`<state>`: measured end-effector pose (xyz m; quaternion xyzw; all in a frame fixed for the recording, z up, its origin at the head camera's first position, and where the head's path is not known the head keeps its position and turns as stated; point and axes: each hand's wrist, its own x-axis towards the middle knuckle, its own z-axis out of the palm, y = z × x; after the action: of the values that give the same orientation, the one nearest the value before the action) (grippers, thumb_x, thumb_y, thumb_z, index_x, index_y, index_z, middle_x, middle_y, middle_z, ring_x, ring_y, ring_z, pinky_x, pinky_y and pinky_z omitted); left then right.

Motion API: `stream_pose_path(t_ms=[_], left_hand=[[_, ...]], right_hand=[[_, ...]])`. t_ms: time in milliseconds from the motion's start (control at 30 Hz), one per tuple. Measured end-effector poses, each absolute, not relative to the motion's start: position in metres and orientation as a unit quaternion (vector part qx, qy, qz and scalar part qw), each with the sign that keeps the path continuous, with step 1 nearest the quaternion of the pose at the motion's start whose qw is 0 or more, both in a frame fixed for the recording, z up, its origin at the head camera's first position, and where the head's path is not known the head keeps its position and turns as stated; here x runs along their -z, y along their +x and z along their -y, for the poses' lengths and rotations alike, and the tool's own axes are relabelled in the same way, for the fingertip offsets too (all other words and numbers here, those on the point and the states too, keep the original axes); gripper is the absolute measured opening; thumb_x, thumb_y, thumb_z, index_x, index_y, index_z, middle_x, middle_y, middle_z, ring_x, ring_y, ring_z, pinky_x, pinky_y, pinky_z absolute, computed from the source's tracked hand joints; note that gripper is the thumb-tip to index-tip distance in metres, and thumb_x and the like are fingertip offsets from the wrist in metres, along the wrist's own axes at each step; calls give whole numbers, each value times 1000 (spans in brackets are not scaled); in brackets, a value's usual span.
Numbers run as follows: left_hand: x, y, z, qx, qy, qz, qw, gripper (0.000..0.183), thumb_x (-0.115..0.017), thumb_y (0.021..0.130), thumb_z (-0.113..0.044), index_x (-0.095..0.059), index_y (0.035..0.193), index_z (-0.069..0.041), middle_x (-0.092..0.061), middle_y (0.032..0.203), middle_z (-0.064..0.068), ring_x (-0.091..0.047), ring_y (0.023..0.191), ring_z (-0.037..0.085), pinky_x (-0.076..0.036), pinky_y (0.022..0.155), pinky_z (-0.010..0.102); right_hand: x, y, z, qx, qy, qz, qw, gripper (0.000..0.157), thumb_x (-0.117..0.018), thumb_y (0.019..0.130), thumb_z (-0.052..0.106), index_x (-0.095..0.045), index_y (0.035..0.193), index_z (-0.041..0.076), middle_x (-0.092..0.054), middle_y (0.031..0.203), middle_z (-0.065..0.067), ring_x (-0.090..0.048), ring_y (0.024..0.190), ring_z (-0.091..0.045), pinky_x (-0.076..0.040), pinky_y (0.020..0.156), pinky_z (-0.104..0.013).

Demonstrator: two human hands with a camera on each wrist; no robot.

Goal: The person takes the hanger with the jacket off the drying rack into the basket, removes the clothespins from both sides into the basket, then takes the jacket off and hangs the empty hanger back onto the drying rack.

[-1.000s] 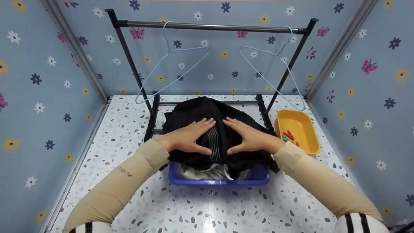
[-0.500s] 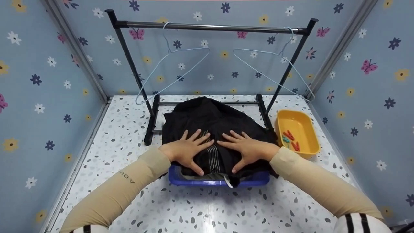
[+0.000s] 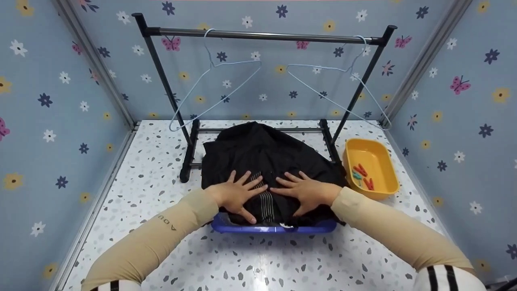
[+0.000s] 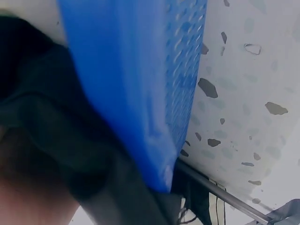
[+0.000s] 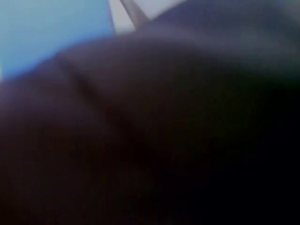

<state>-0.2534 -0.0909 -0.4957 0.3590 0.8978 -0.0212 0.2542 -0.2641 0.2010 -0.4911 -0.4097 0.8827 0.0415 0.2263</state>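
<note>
A black garment (image 3: 258, 149) with a band of thin white stripes lies heaped over a blue basket (image 3: 274, 229), hiding most of it. My left hand (image 3: 236, 196) rests palm down on the cloth, fingers spread, just left of the stripes. On the right side of the stripes my right hand (image 3: 307, 194) presses on the same garment, its fingers also spread. In the left wrist view, dark cloth (image 4: 70, 112) hangs beside the basket's blue wall (image 4: 126, 70). Dark, blurred cloth (image 5: 164, 108) fills most of the right wrist view.
Behind the basket stands a black clothes rack (image 3: 258, 35). One light blue wire hanger (image 3: 236, 62) hangs at its left, another hanger (image 3: 319, 66) at its right. A yellow tray (image 3: 381, 161) holding several red and green clothespins (image 3: 368, 184) sits on the right of the speckled surface.
Both hands have come down toward me and flattened onto the garment, fingers spreading. Its front edge now covers the pale cloth in the basket. The right hanger has swung.
</note>
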Motion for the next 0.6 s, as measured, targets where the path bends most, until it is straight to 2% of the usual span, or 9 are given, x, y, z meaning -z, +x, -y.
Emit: stream_pose_path(t_ms=[233,367,467,600], left_hand=[[499,-255,88,28,356,-896,265,113,-68,97,-80,-11,183,-34,2,194,1,5,180,42,-3,141,76],[498,-255,89,16,355,-897,264,113,-70,97,-78,-15,183,-30,0,194,3,4,180,42,-1,141,76],[497,-255,91,2,355,-897,264,112,-72,97,-76,-17,183,-28,-2,194,4,4,180,43,0,141,76],[496,-256,94,-25,358,-896,263,113,-75,97,-73,-18,183,-27,-4,193,5,3,180,43,0,141,76]], right_hand=[[487,-265,-202,-11,-410,-883,229,98,-85,98,52,-33,179,31,-22,190,-11,-15,178,-46,-18,139,-78],[472,-275,-217,127,-387,-889,210,93,-87,99,45,-41,176,18,-32,186,-17,-22,175,-49,-19,141,-72],[461,-282,-232,214,-356,-894,169,90,-87,100,37,-43,173,7,-38,182,-23,-32,171,-49,-26,140,-68],[457,-289,-254,271,-291,-910,117,89,-85,102,33,-41,173,2,-42,179,-27,-40,167,-49,-31,138,-67]])
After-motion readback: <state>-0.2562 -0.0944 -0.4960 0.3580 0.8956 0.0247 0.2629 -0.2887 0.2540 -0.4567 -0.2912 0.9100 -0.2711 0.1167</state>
